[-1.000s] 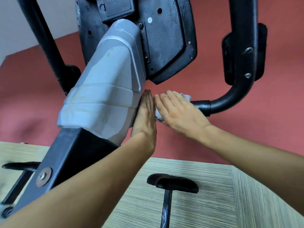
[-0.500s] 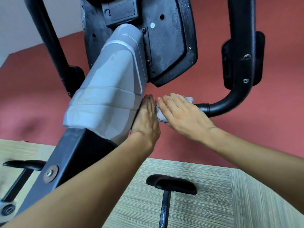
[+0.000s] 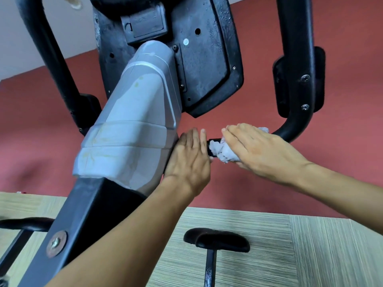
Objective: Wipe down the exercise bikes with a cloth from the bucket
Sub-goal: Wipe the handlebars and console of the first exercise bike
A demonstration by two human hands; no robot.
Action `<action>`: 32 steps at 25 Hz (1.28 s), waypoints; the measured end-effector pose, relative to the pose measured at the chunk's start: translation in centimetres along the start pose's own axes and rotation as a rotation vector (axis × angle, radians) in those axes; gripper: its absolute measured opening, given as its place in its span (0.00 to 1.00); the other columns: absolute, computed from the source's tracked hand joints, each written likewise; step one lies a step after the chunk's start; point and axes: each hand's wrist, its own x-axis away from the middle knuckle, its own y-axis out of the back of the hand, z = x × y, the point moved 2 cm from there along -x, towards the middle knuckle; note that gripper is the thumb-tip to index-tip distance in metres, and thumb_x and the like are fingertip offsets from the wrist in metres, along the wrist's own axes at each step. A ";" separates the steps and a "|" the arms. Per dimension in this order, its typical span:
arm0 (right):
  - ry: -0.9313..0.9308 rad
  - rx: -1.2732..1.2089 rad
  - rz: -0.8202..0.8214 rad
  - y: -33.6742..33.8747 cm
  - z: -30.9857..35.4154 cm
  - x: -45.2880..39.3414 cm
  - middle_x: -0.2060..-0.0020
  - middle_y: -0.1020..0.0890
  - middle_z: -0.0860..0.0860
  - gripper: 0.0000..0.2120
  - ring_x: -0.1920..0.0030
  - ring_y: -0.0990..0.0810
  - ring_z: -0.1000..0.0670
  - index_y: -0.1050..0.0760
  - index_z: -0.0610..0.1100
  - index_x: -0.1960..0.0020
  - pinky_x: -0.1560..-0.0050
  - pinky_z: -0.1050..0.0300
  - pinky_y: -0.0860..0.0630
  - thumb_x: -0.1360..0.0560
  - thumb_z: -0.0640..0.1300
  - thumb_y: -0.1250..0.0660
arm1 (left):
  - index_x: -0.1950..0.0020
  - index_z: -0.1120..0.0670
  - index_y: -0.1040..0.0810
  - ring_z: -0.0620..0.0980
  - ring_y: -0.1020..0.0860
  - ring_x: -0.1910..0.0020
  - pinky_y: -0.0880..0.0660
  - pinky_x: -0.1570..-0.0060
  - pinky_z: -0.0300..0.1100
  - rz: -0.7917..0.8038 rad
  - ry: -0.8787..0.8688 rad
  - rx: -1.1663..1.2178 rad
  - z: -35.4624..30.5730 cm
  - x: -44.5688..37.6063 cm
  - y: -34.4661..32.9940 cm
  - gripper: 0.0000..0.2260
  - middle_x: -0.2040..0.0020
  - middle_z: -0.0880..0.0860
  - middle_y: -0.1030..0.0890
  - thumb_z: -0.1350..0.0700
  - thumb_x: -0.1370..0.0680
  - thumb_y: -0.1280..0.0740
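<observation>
A crumpled white cloth (image 3: 222,152) lies on the black handlebar tube (image 3: 290,133) of the exercise bike, just right of the grey plastic cover (image 3: 132,129) on its post. My right hand (image 3: 259,148) lies over the cloth with fingers nearly straight and presses it onto the tube; its thumb is hidden. My left hand (image 3: 188,158) rests flat against the right side of the grey cover, fingers pointing up. A short stretch of black tube shows between the two hands. The black console back (image 3: 203,65) sits above. No bucket is in view.
The handlebar's right upright (image 3: 296,59) rises at the right, and the left one (image 3: 51,59) at the left. Below are a black pedal or seat part (image 3: 215,240) on a thin stem, the black frame beam (image 3: 83,214), and the striped wood-look floor (image 3: 310,255) against a red wall.
My right hand has slid the cloth to the right along the tube, away from my left hand, opening a gap where the tube shows. My left hand stays on the cover.
</observation>
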 end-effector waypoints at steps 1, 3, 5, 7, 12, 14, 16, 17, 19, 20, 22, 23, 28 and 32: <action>0.010 0.036 0.018 0.3 -0.4 0.3 0.33 0.29 0.36 0.30 0.38 0.26 0.37 0.43 0.31 0.24 0.37 0.43 0.26 0.20 0.49 0.50 | 0.20 0.67 0.60 0.61 0.50 0.18 0.50 0.20 0.52 -0.005 -0.043 0.053 -0.2 0.2 0.5 0.28 0.18 0.67 0.50 0.51 0.13 0.57; -0.044 0.090 -0.021 0.7 0.0 0.1 0.37 0.26 0.36 0.31 0.40 0.25 0.37 0.41 0.30 0.25 0.38 0.42 0.26 0.21 0.50 0.47 | 0.19 0.66 0.60 0.59 0.50 0.18 0.50 0.20 0.50 -0.044 -0.064 0.065 0.1 0.5 1.6 0.28 0.18 0.65 0.51 0.55 0.15 0.54; -0.077 0.021 0.039 -0.2 2.3 -2.4 0.41 0.23 0.37 0.28 0.42 0.24 0.37 0.37 0.30 0.27 0.39 0.43 0.25 0.21 0.47 0.45 | 0.19 0.66 0.59 0.59 0.49 0.18 0.50 0.20 0.50 0.020 -0.071 0.036 -0.5 0.9 1.9 0.30 0.18 0.66 0.50 0.58 0.17 0.52; -0.066 -0.054 0.120 -0.8 4.2 -4.1 0.38 0.24 0.36 0.25 0.37 0.25 0.35 0.37 0.30 0.26 0.36 0.42 0.27 0.18 0.44 0.44 | 0.19 0.67 0.58 0.61 0.48 0.19 0.50 0.20 0.51 0.071 -0.037 -0.022 -1.0 1.5 1.6 0.30 0.19 0.67 0.49 0.58 0.18 0.50; 0.045 0.116 -0.003 0.6 -2.0 3.3 0.27 0.33 0.32 0.25 0.28 0.32 0.31 0.43 0.30 0.23 0.31 0.38 0.30 0.17 0.39 0.46 | 0.19 0.66 0.53 0.58 0.41 0.21 0.42 0.23 0.52 0.073 0.016 0.063 -1.9 1.8 1.3 0.31 0.20 0.64 0.41 0.50 0.17 0.51; 0.045 0.197 -0.003 1.1 -3.5 4.7 0.29 0.32 0.31 0.22 0.29 0.31 0.31 0.42 0.28 0.24 0.31 0.37 0.31 0.16 0.35 0.50 | 0.19 0.65 0.49 0.57 0.37 0.24 0.38 0.25 0.52 0.013 0.059 0.132 -2.1 1.3 0.8 0.33 0.23 0.62 0.36 0.46 0.19 0.56; -0.013 0.209 0.019 0.9 -2.8 2.7 0.35 0.26 0.32 0.25 0.34 0.26 0.32 0.38 0.28 0.27 0.32 0.38 0.29 0.18 0.43 0.45 | 0.20 0.64 0.46 0.57 0.36 0.25 0.39 0.25 0.51 0.029 0.063 0.215 -2.7 0.5 0.1 0.37 0.25 0.61 0.34 0.44 0.24 0.60; -0.032 0.192 0.050 0.7 -2.1 1.4 0.39 0.24 0.34 0.29 0.38 0.24 0.34 0.36 0.28 0.28 0.34 0.40 0.28 0.19 0.49 0.43 | 0.20 0.64 0.46 0.58 0.37 0.24 0.43 0.23 0.51 0.028 0.036 0.297 -3.1 -0.1 -0.6 0.36 0.24 0.61 0.34 0.44 0.23 0.57; -0.042 0.129 0.055 0.3 -1.6 0.2 0.42 0.22 0.36 0.33 0.42 0.22 0.36 0.34 0.29 0.29 0.37 0.42 0.25 0.20 0.56 0.46 | 0.21 0.64 0.46 0.58 0.41 0.23 0.53 0.21 0.48 0.041 -0.017 0.531 -3.6 -1.0 -1.7 0.35 0.23 0.60 0.38 0.46 0.22 0.44; -0.036 0.118 0.039 0.3 -1.7 0.5 0.40 0.23 0.35 0.35 0.40 0.22 0.36 0.35 0.29 0.28 0.36 0.42 0.26 0.20 0.58 0.46 | 0.20 0.63 0.48 0.58 0.44 0.22 0.56 0.22 0.46 0.037 -0.036 0.642 -3.6 -1.1 -1.9 0.38 0.22 0.59 0.40 0.46 0.24 0.40; 0.002 0.154 0.010 0.5 -2.2 2.3 0.33 0.27 0.35 0.36 0.34 0.25 0.35 0.38 0.30 0.26 0.31 0.41 0.29 0.19 0.59 0.44 | 0.18 0.61 0.51 0.55 0.47 0.21 0.57 0.22 0.44 0.028 -0.065 0.775 -3.3 -1.2 -2.6 0.41 0.20 0.56 0.45 0.47 0.25 0.35; 0.016 0.192 0.011 0.9 -2.4 3.1 0.31 0.28 0.34 0.36 0.32 0.27 0.35 0.39 0.30 0.25 0.30 0.41 0.30 0.18 0.59 0.43 | 0.18 0.60 0.51 0.55 0.47 0.21 0.56 0.21 0.44 0.026 -0.062 0.785 -3.2 -1.2 -2.7 0.42 0.19 0.55 0.45 0.47 0.24 0.34; -0.244 0.053 0.003 0.6 -1.1 0.1 0.47 0.18 0.39 0.39 0.50 0.19 0.37 0.29 0.30 0.31 0.45 0.43 0.22 0.19 0.64 0.51 | 0.21 0.58 0.41 0.55 0.38 0.26 0.50 0.26 0.42 -0.014 -0.043 0.831 -3.2 -1.5 -3.0 0.33 0.25 0.54 0.35 0.44 0.23 0.48; -0.227 0.040 -0.046 0.7 -0.9 1.4 0.40 0.21 0.36 0.36 0.39 0.22 0.36 0.31 0.29 0.30 0.36 0.42 0.25 0.18 0.61 0.48 | 0.18 0.56 0.43 0.51 0.44 0.20 0.55 0.21 0.42 0.049 -0.006 0.992 -3.0 -1.5 -2.9 0.29 0.20 0.53 0.37 0.47 0.18 0.49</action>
